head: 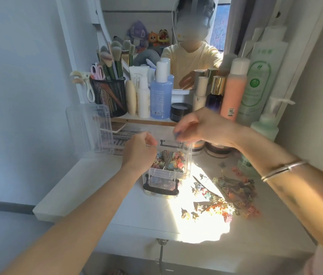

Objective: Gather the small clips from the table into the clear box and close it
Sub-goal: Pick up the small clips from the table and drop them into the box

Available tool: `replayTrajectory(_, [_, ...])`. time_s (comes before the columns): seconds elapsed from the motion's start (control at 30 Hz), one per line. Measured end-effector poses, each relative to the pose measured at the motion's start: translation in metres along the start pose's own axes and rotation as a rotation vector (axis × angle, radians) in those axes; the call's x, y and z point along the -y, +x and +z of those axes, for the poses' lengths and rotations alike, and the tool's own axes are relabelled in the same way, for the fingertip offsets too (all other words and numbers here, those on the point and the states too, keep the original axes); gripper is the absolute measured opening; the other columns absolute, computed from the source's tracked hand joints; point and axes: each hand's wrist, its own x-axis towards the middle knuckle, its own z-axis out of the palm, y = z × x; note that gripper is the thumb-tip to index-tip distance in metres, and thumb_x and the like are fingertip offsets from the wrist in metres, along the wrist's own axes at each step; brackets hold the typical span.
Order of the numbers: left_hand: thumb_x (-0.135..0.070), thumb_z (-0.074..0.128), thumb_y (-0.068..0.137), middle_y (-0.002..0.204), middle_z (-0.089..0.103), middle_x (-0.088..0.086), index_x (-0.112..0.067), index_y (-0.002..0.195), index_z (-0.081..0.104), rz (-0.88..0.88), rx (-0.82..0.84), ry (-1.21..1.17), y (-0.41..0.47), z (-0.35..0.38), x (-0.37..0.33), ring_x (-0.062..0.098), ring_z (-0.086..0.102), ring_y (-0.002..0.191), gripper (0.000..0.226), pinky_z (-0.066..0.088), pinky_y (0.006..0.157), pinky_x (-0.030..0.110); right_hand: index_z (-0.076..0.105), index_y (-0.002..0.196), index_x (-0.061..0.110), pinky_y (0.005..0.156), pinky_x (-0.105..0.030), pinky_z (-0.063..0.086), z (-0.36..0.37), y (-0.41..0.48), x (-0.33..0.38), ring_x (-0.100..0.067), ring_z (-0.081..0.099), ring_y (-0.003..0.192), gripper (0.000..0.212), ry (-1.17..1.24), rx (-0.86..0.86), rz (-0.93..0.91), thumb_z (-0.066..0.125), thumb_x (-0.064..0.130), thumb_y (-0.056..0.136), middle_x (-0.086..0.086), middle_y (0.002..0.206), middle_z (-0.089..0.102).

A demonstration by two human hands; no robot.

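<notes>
The clear box (166, 172) stands open in the middle of the white table, partly filled with small colourful clips (173, 160); black latches hang on its front and back. Its clear lid (91, 128) leans upright to the left, apart from the box. A pile of loose clips (234, 193) lies in sunlight to the right of the box. My left hand (138, 153) is curled at the box's left rim; whether it holds anything is hidden. My right hand (196, 126) hovers blurred above the box's far edge, fingertips pinched downward, perhaps on a small blue clip.
Bottles (160, 92), a black jar (180, 112) and a mesh cup of brushes (109, 96) line a shelf under the mirror. Tall bottles (255, 80) and round compacts (216, 149) stand at the back right. The table's left edge (57, 187) drops off near my left arm.
</notes>
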Motion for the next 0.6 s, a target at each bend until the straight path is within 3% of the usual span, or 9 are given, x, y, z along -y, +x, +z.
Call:
replayTrajectory(0.1, [0.0, 0.048, 0.086, 0.088, 0.056, -0.003, -0.015, 0.082, 0.057, -0.006, -0.006, -0.023, -0.003, -0.001, 0.001, 0.013, 0.049, 0.086, 0.018, 0.034, 0.074, 0.023, 0.067, 0.107, 0.014, 0.091, -0.019, 0.046, 0.012, 0.001, 0.006, -0.011, 0.06, 0.1, 0.029, -0.173, 0.093, 0.012, 0.07, 0.015, 0.079, 0.001, 0.107, 0.067])
replayTrajectory(0.17, [0.0, 0.048, 0.086, 0.088, 0.055, -0.004, -0.015, 0.082, 0.057, -0.007, -0.008, -0.021, -0.004, -0.003, 0.002, 0.011, 0.049, 0.085, 0.018, 0.034, 0.073, 0.022, 0.064, 0.112, 0.013, 0.096, -0.026, 0.045, 0.002, -0.002, -0.002, -0.013, 0.058, 0.106, 0.031, -0.153, 0.025, 0.059, 0.067, 0.013, 0.081, 0.001, 0.117, 0.063])
replayTrajectory(0.23, [0.001, 0.048, 0.085, 0.087, 0.055, -0.004, -0.015, 0.081, 0.057, -0.011, -0.012, -0.025, -0.005, -0.004, 0.003, 0.011, 0.048, 0.085, 0.019, 0.033, 0.073, 0.021, 0.062, 0.111, 0.007, 0.087, -0.031, 0.053, -0.011, -0.009, -0.021, -0.023, 0.063, 0.099, 0.027, -0.153, -0.04, 0.167, 0.062, 0.007, 0.084, -0.005, 0.114, 0.063])
replayTrajectory(0.3, [0.002, 0.048, 0.085, 0.087, 0.054, -0.004, -0.015, 0.08, 0.056, -0.021, -0.02, -0.029, -0.005, -0.005, 0.003, 0.011, 0.047, 0.084, 0.019, 0.033, 0.073, 0.021, 0.062, 0.092, 0.002, 0.069, -0.033, 0.055, -0.016, -0.016, -0.046, -0.03, 0.066, 0.082, 0.011, -0.391, -0.007, 0.323, 0.056, 0.012, 0.089, -0.015, 0.093, 0.066])
replayTrajectory(0.37, [0.001, 0.048, 0.085, 0.087, 0.054, -0.004, -0.015, 0.082, 0.057, -0.033, -0.025, -0.026, -0.005, -0.006, 0.003, 0.011, 0.047, 0.084, 0.019, 0.033, 0.073, 0.022, 0.052, 0.072, 0.004, 0.055, -0.027, 0.041, -0.012, -0.022, -0.069, -0.023, 0.056, 0.063, 0.032, -0.701, 0.091, 0.475, 0.05, 0.029, 0.092, -0.011, 0.071, 0.055])
replayTrajectory(0.4, [0.001, 0.048, 0.086, 0.087, 0.054, -0.004, -0.014, 0.083, 0.057, -0.037, -0.025, -0.02, -0.005, -0.006, 0.002, 0.011, 0.046, 0.084, 0.018, 0.033, 0.072, 0.022, 0.054, 0.076, 0.004, 0.057, -0.028, 0.038, -0.007, -0.024, -0.076, -0.021, 0.054, 0.066, 0.039, -0.784, 0.129, 0.525, 0.047, 0.038, 0.092, -0.01, 0.074, 0.056])
replayTrajectory(0.5, [0.0, 0.049, 0.086, 0.087, 0.053, -0.004, -0.013, 0.085, 0.059, -0.043, -0.03, -0.007, -0.004, -0.006, 0.003, 0.011, 0.046, 0.084, 0.016, 0.033, 0.072, 0.022, 0.055, 0.114, 0.002, 0.08, -0.032, 0.042, 0.003, -0.024, -0.085, -0.026, 0.058, 0.103, 0.057, -0.831, 0.132, 0.545, 0.038, 0.051, 0.092, -0.013, 0.116, 0.06])
replayTrajectory(0.57, [-0.001, 0.05, 0.087, 0.087, 0.053, -0.004, -0.015, 0.082, 0.057, -0.042, -0.032, 0.003, -0.004, -0.006, 0.003, 0.011, 0.046, 0.083, 0.017, 0.033, 0.072, 0.022, 0.053, 0.121, 0.005, 0.086, -0.032, 0.042, 0.01, -0.023, -0.083, -0.026, 0.057, 0.108, 0.056, -0.807, 0.176, 0.544, 0.042, 0.05, 0.091, -0.011, 0.121, 0.059])
replayTrajectory(0.6, [-0.001, 0.05, 0.087, 0.087, 0.053, -0.004, -0.016, 0.081, 0.056, -0.041, -0.032, 0.006, -0.004, -0.006, 0.004, 0.011, 0.046, 0.083, 0.017, 0.033, 0.072, 0.022, 0.055, 0.12, 0.006, 0.081, -0.029, 0.042, 0.011, -0.022, -0.083, -0.024, 0.058, 0.104, 0.049, -0.788, 0.181, 0.536, 0.047, 0.045, 0.09, -0.01, 0.118, 0.061])
